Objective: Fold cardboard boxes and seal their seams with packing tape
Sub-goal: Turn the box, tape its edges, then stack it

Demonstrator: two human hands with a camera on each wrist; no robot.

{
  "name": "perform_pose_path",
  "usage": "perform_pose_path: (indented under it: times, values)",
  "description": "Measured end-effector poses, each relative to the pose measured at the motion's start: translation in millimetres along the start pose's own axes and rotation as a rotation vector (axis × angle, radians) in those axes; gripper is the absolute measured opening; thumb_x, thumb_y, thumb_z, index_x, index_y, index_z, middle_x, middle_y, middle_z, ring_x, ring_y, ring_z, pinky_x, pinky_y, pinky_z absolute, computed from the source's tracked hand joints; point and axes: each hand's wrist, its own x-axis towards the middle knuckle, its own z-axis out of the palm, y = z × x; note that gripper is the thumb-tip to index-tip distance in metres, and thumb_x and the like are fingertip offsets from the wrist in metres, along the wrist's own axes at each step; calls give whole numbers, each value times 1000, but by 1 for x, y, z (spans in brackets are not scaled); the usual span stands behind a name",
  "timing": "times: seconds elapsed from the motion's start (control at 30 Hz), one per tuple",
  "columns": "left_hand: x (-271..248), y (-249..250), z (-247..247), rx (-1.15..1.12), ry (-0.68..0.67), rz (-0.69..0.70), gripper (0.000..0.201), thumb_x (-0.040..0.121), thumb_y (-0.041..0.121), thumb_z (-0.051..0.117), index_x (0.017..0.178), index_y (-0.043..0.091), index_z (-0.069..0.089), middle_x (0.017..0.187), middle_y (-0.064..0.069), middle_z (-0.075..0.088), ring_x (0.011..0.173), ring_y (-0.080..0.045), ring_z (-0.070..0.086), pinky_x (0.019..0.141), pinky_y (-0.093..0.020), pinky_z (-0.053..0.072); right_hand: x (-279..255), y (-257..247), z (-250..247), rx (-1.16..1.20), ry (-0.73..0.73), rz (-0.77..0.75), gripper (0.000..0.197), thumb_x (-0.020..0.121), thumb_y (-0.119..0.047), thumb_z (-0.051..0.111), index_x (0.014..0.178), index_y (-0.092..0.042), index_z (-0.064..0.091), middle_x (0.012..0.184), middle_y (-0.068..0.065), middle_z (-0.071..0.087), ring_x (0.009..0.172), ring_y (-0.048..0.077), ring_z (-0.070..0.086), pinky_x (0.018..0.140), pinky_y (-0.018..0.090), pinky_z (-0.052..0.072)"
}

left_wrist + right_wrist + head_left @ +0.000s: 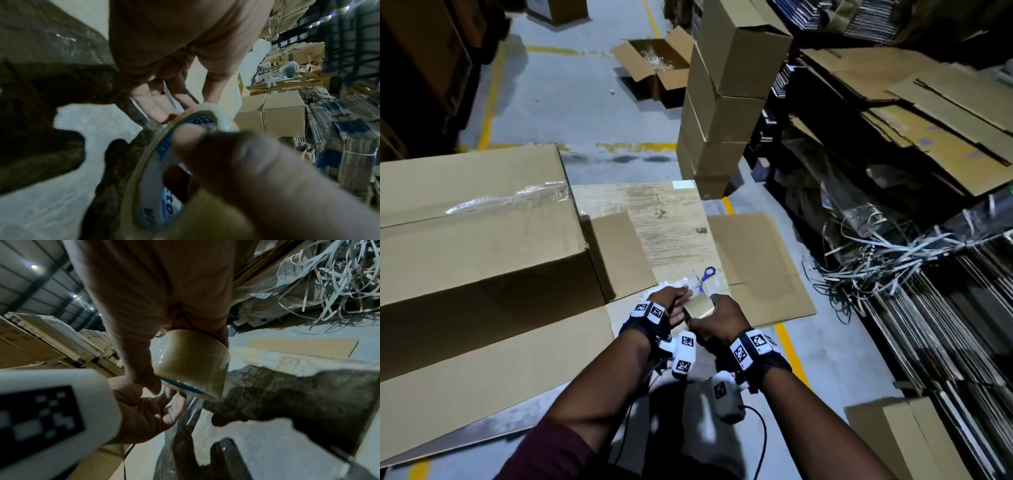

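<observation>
two forearms with marker-covered wrist bands reach forward from the bottom of the head view and meet over a tape roll [700, 307]. largest in the scene is a big cardboard box [479, 240] lying on its side at the left on a counter [671, 219] with a pale wood-grain top. its long axis runs left to right, clear tape already glints along the top seam, and its end flaps at the right are open. a flat sheet of cardboard [753, 260] lies on the floor at the right. blue-handled scissors [705, 279] rest on the counter just beyond the hands.

the right hand [720, 317] holds the roll, a fingertip hooked into its blue-printed core. the roll is held above the counter's near edge, its core axis running roughly left to right between the two hands. the left hand [671, 303] touches the roll's rim with fairly straight fingers; whether it pinches the tape's loose end cannot be told.

the step in hand is probably freeing the tape end. to do it well, peel it squarely across the full width so it does not split, then draw it out before moving to the box's open end.
</observation>
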Motion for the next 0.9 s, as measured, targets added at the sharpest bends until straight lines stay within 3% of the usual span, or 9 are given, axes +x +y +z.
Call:
perform_pose_path:
  times: [0.1,0.17,0.27,0.37,0.5,0.57,0.67,0.77,0.9]
  values:
    - [-12,20,7,-72,-1,66,14,98,29,63,99,16,69,84,4,76,64,-8,67,49,-20,46,-3,-2,-16,95,-18,-59,30,69,-11,83,94,-7,67,86,17,72,57,11,65,48,23,52]
    - [-29,39,14,-48,17,182,9,100,23,58,104,15,62,85,-5,77,57,-12,70,43,-19,41,-4,-12,-29,121,-17,-115,35,65,-18,87,93,-11,67,88,17,73,65,16,66,56,32,57]
    - [-53,73,21,5,12,369,9,100,14,59,94,11,54,75,-18,74,61,-25,72,46,-22,47,-3,-32,-45,123,-24,-226,40,66,-29,94,92,-14,68,84,3,72,72,15,65,67,33,55]
    - [-77,108,21,156,96,531,13,95,15,68,84,13,60,91,-20,74,70,-32,72,49,-28,54,-5,-56,-55,210,-30,-326,33,71,-20,94,89,-15,67,80,1,71,69,8,64,65,27,52]
    - [-112,157,9,272,160,747,12,94,14,68,84,10,63,80,-15,70,48,-23,66,45,-24,52,-9,-95,-52,337,-42,-411,55,70,-37,93,104,-3,68,98,20,73,81,21,69,80,48,59]
    - [-126,181,-4,362,234,868,15,91,18,73,79,11,68,79,-14,71,49,-19,65,49,-24,52,-9,-114,-46,374,-90,-442,53,81,-38,85,107,3,65,102,26,72,87,25,70,89,54,56]
    - [-140,222,-33,508,343,981,17,87,22,77,73,12,75,73,-10,73,56,-17,65,57,-25,53,-8,-144,-32,401,-109,-492,25,99,-20,67,114,0,67,108,16,75,98,19,71,91,32,56]
    - [-148,265,-65,660,451,1020,22,83,26,78,65,15,75,64,-6,71,53,-16,63,61,-24,54,-10,-184,-8,411,-68,-530,17,102,-16,61,102,0,66,89,1,71,82,3,66,78,15,48]
    - [-143,304,-105,763,533,991,24,81,28,79,63,12,75,59,-7,69,49,-13,60,60,-22,48,-5,-242,27,451,16,-536,46,95,-42,65,78,-1,56,72,3,53,67,10,53,67,28,43]
